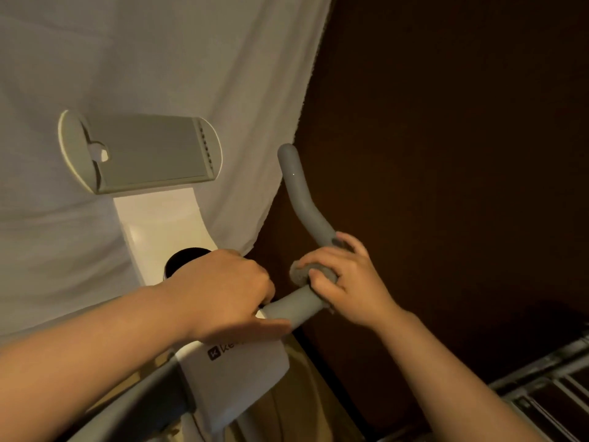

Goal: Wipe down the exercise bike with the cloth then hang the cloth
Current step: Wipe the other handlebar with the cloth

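A: Forearms fill the bottom edge, nearest the lens. Going left to right, what's each hand doing?

B: Left hand (223, 290) is curled over the inner end of the bar (291, 309), next to the white column (162, 224), so the bike (237, 362) is braced. Right hand (345, 280) grips a small wad of grey cloth (314, 272), pressed onto the bend of that bar. The two hands are close, with a short stretch of grip showing between them.

A: So where are we in the job?

B: My guess: wiping the right handlebar. The upper horn looks not yet reached, and the tray (140, 153) up on the left may also need a pass. Hanging comes last, likely on the rack (541, 381) at lower right.

A: What could go wrong?

B: The cloth is bunched tight, so it touches only a small patch; strokes could skip the underside of the curve. If the grip loosens on the bend, the wad could slip off and drop into the dark gap below. It's dim too, so missed spots would be hard to see. Leaning hard on one side might also rock the frame.

A: Any writing?

B: A dark square logo with a white "K", then "ke" on the white housing; the rest is hidden by the left hand. Nothing else is legible.
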### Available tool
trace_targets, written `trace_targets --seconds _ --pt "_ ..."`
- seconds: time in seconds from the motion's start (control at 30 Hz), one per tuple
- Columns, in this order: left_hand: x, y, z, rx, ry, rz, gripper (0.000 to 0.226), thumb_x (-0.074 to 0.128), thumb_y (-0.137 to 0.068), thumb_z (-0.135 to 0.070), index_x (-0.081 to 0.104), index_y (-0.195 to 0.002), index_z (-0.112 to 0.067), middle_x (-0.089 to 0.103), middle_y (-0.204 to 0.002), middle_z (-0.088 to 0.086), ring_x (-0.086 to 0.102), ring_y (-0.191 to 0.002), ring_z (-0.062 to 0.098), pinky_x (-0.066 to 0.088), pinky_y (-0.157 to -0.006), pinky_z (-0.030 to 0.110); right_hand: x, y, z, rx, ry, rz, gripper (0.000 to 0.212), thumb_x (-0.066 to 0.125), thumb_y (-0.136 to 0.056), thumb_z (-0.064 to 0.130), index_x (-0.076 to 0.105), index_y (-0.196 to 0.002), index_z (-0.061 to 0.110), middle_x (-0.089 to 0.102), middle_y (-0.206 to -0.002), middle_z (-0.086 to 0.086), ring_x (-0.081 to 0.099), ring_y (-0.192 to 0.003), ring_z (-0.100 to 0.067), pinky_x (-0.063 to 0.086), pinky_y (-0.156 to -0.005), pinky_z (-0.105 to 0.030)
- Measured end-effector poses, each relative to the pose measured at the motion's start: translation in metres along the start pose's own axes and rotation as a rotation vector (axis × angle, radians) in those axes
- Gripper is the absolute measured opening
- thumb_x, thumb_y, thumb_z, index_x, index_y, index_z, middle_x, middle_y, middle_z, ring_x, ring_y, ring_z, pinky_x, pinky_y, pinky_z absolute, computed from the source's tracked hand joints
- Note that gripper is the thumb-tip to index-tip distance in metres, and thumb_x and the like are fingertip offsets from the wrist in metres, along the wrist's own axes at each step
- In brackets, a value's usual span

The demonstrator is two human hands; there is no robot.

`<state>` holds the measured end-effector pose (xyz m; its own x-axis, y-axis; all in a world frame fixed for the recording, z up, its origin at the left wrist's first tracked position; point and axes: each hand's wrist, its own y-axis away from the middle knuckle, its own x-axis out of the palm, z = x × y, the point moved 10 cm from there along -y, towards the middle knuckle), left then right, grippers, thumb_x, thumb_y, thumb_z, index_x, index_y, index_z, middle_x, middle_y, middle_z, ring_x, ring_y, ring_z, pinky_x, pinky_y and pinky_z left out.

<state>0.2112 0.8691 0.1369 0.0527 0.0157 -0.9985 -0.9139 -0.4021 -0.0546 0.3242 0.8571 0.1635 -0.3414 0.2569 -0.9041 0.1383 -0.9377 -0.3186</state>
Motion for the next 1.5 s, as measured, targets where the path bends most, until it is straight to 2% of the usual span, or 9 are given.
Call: trace_targets --seconds 0.3,0.47,0.6,0.77,0.9,1.03,1.13,1.33,1.5 --pt "0.0 -0.001 0.001 0.003 -0.019 0.005 0.07 0.013 -0.078 -0.082 0.056 -0.075 -0.027 0.054 -0.072 -0.004 0.051 -0.063 0.013 0.049 -0.075 0.039 -0.003 -0.003 -0.004 0.011 0.022 0.031 0.027 0.046 -0.092 0.033 0.069 -0.105 0.028 0.068 -0.107 0.017 0.056 -0.104 0.006 0.009 -0.119 -0.025" --pt "-0.002 -0.002 0.0 -0.007 0.039 -0.053 0.063 0.019 -0.08 -0.078 0.054 -0.072 -0.026 0.056 -0.07 -0.004 0.051 -0.061 0.012 0.05 -0.073 0.039 0.021 0.007 0.041 -0.068 -0.08 0.092 0.022 0.05 -0.09 0.025 0.071 -0.098 0.026 0.069 -0.101 0.015 0.06 -0.097 0.0 0.036 -0.103 -0.023" --pt "-0.001 -0.001 0.001 -0.007 0.024 -0.019 0.067 0.019 -0.081 -0.078 0.058 -0.074 -0.025 0.057 -0.07 -0.001 0.051 -0.061 0.015 0.05 -0.071 0.04 0.003 -0.008 0.004 0.021 0.007 0.115 0.033 0.041 -0.091 0.042 0.067 -0.109 0.034 0.064 -0.111 0.023 0.056 -0.107 0.005 0.027 -0.114 -0.03" --pt "-0.008 0.001 -0.003 0.016 0.078 -0.062 0.059 0.027 -0.086 -0.074 0.054 -0.071 -0.023 0.057 -0.068 -0.001 0.051 -0.059 0.014 0.05 -0.074 0.039 0.021 0.004 0.044 -0.01 -0.054 0.098 0.031 0.044 -0.087 0.038 0.07 -0.1 0.029 0.067 -0.096 0.018 0.058 -0.093 0.002 0.043 -0.085 -0.022" --pt "-0.008 0.001 -0.003 0.035 0.071 -0.048 0.063 0.027 -0.087 -0.075 0.057 -0.071 -0.022 0.058 -0.066 -0.001 0.053 -0.06 0.017 0.049 -0.073 0.037 0.011 -0.005 0.019 -0.009 0.021 0.155 0.029 0.048 -0.091 0.039 0.063 -0.115 0.034 0.064 -0.114 0.021 0.052 -0.109 0.009 0.022 -0.116 -0.026" --pt "-0.012 0.001 -0.006 0.057 0.016 -0.083 0.058 0.029 -0.091 -0.07 0.056 -0.075 -0.021 0.056 -0.068 -0.001 0.053 -0.062 0.02 0.047 -0.073 0.037 0.014 0.003 0.035 0.024 0.021 0.063 0.026 0.048 -0.09 0.035 0.067 -0.108 0.032 0.067 -0.104 0.019 0.057 -0.099 0.003 0.042 -0.098 -0.028" --pt "-0.013 0.0 -0.01 0.112 0.011 -0.124 0.047 0.031 -0.094 -0.065 0.045 -0.07 -0.027 0.057 -0.068 -0.001 0.053 -0.059 0.018 0.049 -0.072 0.039 0.021 0.002 0.044 -0.061 0.081 0.213 0.031 0.046 -0.09 0.036 0.066 -0.114 0.032 0.066 -0.108 0.018 0.059 -0.1 0.0 0.043 -0.09 -0.023" --pt "-0.005 -0.002 -0.007 0.098 -0.039 -0.096 0.051 0.03 -0.096 -0.063 0.055 -0.076 -0.023 0.056 -0.069 -0.002 0.052 -0.059 0.016 0.046 -0.07 0.036 0.02 0.005 0.043 0.011 0.004 0.134 0.027 0.047 -0.088 0.033 0.067 -0.106 0.031 0.067 -0.099 0.015 0.061 -0.092 -0.002 0.05 -0.077 -0.036" --pt "-0.002 -0.003 -0.002 0.028 0.038 -0.007 0.062 0.024 -0.086 -0.075 0.057 -0.076 -0.024 0.061 -0.076 -0.003 0.056 -0.066 0.018 0.044 -0.071 0.035 0.011 -0.009 0.015 0.067 0.068 0.192 0.024 0.052 -0.094 0.03 0.066 -0.113 0.032 0.065 -0.109 0.016 0.057 -0.103 -0.004 0.048 -0.093 -0.033"
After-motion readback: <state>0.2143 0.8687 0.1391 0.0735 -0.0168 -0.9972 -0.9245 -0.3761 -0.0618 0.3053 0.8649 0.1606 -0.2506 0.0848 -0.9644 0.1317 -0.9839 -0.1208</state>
